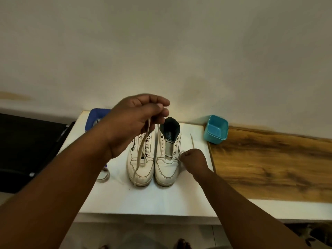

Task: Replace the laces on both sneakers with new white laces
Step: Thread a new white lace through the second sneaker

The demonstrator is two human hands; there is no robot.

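Two bare forearms, no sleeves in view, left hand (136, 121) and right hand (193, 159) without rings, watch or gloves

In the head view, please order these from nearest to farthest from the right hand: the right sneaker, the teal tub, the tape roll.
From the right hand:
1. Right sneaker, touching it, just to its left.
2. Teal tub, behind it by the wall.
3. Tape roll, far left, beyond both sneakers.

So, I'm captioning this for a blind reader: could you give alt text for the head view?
A left hand holds a cream lace up above two white sneakers on a white table, while the right hand pinches another lace end beside the right shoe. A teal square tub sits behind.
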